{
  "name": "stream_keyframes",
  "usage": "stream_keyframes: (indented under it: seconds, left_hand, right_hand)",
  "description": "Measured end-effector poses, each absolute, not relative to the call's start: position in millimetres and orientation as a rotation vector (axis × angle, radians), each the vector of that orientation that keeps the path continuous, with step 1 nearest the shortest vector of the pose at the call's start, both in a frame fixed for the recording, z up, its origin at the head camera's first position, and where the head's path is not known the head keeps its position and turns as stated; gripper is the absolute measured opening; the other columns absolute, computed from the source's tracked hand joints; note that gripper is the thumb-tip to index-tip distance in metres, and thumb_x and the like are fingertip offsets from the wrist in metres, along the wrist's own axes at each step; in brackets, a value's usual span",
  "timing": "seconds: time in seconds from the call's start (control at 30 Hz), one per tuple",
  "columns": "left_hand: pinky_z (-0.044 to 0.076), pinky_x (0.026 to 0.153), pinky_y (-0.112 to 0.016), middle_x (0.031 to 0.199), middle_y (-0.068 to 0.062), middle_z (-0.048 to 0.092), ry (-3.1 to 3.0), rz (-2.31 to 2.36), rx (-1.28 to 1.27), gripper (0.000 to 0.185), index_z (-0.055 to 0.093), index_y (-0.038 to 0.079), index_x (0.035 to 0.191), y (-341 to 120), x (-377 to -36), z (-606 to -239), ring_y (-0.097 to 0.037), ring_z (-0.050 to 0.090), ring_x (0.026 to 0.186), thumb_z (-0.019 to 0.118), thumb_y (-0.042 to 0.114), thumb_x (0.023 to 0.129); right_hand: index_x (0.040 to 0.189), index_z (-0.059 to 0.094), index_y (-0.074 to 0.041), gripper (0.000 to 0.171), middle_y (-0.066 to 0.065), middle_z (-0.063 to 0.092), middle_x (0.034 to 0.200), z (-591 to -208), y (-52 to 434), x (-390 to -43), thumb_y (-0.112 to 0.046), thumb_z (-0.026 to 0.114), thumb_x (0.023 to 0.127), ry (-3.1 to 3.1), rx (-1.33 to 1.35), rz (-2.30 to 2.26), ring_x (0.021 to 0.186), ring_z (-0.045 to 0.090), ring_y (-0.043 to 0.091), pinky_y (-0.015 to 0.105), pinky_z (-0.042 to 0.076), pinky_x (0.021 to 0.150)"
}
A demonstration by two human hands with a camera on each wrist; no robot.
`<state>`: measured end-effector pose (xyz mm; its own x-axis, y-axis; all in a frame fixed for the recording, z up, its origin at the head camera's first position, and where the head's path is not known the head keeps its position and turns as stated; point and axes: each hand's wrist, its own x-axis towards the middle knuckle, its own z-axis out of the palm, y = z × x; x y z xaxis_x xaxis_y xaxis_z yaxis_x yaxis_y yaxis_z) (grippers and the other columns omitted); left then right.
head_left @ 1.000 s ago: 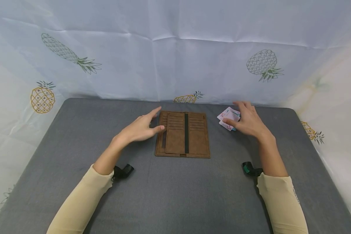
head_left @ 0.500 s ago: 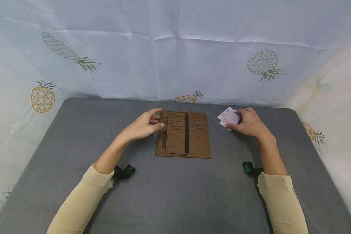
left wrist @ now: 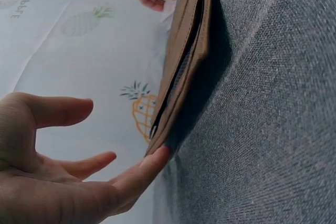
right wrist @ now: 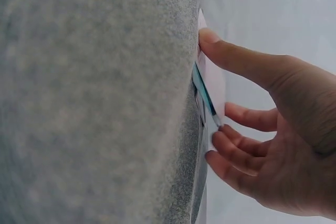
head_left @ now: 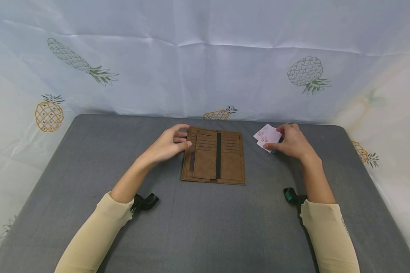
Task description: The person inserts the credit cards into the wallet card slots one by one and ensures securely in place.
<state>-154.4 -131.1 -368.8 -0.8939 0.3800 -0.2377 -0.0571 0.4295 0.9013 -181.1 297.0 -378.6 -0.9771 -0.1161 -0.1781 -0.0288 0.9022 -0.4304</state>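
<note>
A brown wallet (head_left: 205, 163) lies opened out on the grey table, its card slots and a dark centre strip facing up. At its left edge is my left hand (head_left: 167, 146). In the left wrist view one fingertip touches the wallet's corner from below, while the thumb stands apart from it; this edge is slightly raised over a dark shadow. To the wallet's right lies a small overlapping pile of pinkish cards (head_left: 267, 135). My right hand (head_left: 290, 142) pinches the upper card by its edge, thumb at the near side and fingertips behind. In the right wrist view that card (right wrist: 212, 85) is tilted up.
The grey table (head_left: 205, 227) reaches back to a white cloth (head_left: 191, 76) printed with pineapples. A black wrist camera (head_left: 145, 201) sits under the left forearm, and another black wrist camera (head_left: 294, 196) is beside the right one.
My right hand's spread fingers have curled in onto the upper card, tilting it slightly. My left fingers have come closer to the wallet, whose left edge has risen a little.
</note>
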Motion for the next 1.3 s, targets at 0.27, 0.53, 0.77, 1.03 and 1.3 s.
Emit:
stream_keyframes:
  seconds: [0.27, 0.53, 0.77, 1.03, 1.3]
  left_hand:
    - [0.057, 0.113, -0.055, 0.169, -0.021, 0.041, 2.237, 1.537, 0.22, 0.07, 0.03, 0.01, 0.171, -129.8, -155.9, -370.7, -0.04, 0.049, 0.153, 0.06, 0.014, 0.108]
    - [0.049, 0.121, -0.059, 0.171, -0.023, 0.039, 2.259, 1.452, 0.248, 0.071, 0.022, 0.007, 0.173, -129.1, -154.9, -375.6, -0.043, 0.052, 0.151, 0.049, 0.008, 0.108]
    - [0.053, 0.117, -0.055, 0.172, -0.025, 0.036, 2.247, 1.453, 0.263, 0.066, 0.025, 0.002, 0.171, -130.4, -155.0, -377.8, -0.043, 0.057, 0.145, 0.04, -0.002, 0.108]
    - [0.052, 0.117, -0.057, 0.173, -0.022, 0.036, 2.293, 1.419, 0.316, 0.069, 0.026, 0.004, 0.172, -128.6, -153.4, -379.7, -0.043, 0.052, 0.15, 0.052, -0.002, 0.107]
    - [0.055, 0.111, -0.054, 0.172, -0.02, 0.036, 2.319, 1.394, 0.3, 0.077, 0.026, 0.008, 0.172, -128.8, -156.0, -381.2, -0.042, 0.051, 0.149, 0.057, -0.006, 0.103]
  right_hand:
    - [0.132, 0.054, 0.01, 0.068, 0.027, 0.058, 0.12, -378.3, 305.5, -183.6, -0.037, 0.085, 0.095, 2.897, -0.097, -0.756, 0.103, 0.054, 0.036, 0.042, 0.048, 0.08]
    - [0.134, 0.055, 0.009, 0.037, 0.026, 0.073, 0.116, -367.5, 313.8, -187.8, -0.019, 0.062, 0.111, 2.764, -0.232, -1.102, 0.085, 0.067, 0.007, 0.019, 0.057, 0.074]
    - [0.14, 0.057, 0.003, 0.038, 0.022, 0.077, 0.118, -347.6, 288.2, -197.4, -0.021, 0.061, 0.111, 2.747, -0.255, -1.201, 0.086, 0.07, 0.01, 0.024, 0.058, 0.074]
    - [0.139, 0.06, 0.001, 0.034, 0.018, 0.078, 0.115, -342.1, 265.0, -198.9, -0.018, 0.062, 0.111, 2.696, -0.281, -1.27, 0.085, 0.073, 0.013, 0.026, 0.059, 0.073]
    - [0.14, 0.059, 0.004, 0.034, 0.029, 0.076, 0.119, -351.2, 252.9, -204.7, -0.014, 0.059, 0.111, 2.641, -0.409, -1.27, 0.086, 0.072, 0.011, 0.026, 0.061, 0.077]
